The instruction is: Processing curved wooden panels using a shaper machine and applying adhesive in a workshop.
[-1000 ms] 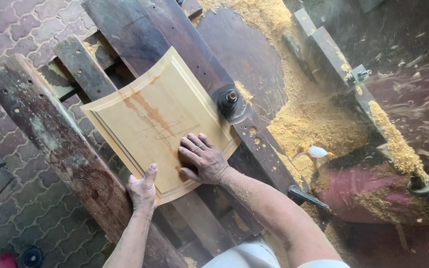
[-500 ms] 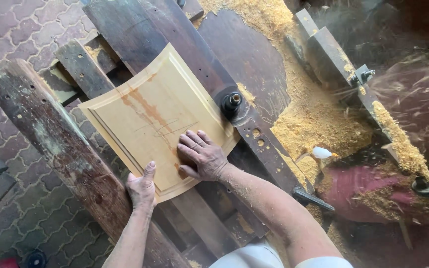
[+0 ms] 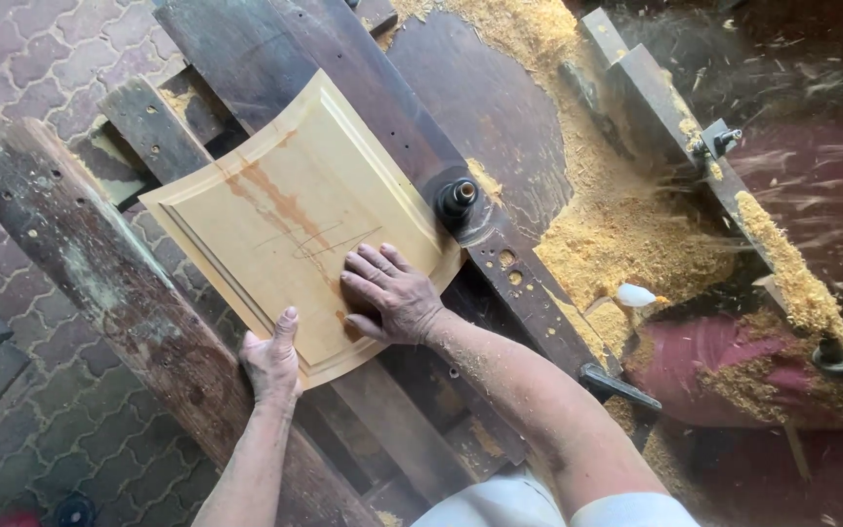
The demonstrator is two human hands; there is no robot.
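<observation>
A pale wooden panel (image 3: pixel 275 210) with a routed border and a reddish stain lies flat on a dark, worn machine table (image 3: pixel 363 107). My right hand (image 3: pixel 394 295) presses palm down on the panel's near right part, fingers spread. My left hand (image 3: pixel 271 359) grips the panel's near left edge, thumb up on its face. The panel's right edge touches a dark spinning cutter spindle (image 3: pixel 459 196) that stands up from the table.
Heaps of yellow sawdust (image 3: pixel 626 229) cover the table's right side, and chips fly past a wooden fence (image 3: pixel 656 107). A rough weathered beam (image 3: pixel 100 283) runs along the left. Brick paving (image 3: pixel 12 78) lies beyond. A dark red machine body (image 3: pixel 724 361) sits at right.
The panel has slid up and to the right along the cutter, with both hands moving along with it. Chips keep flying on the right.
</observation>
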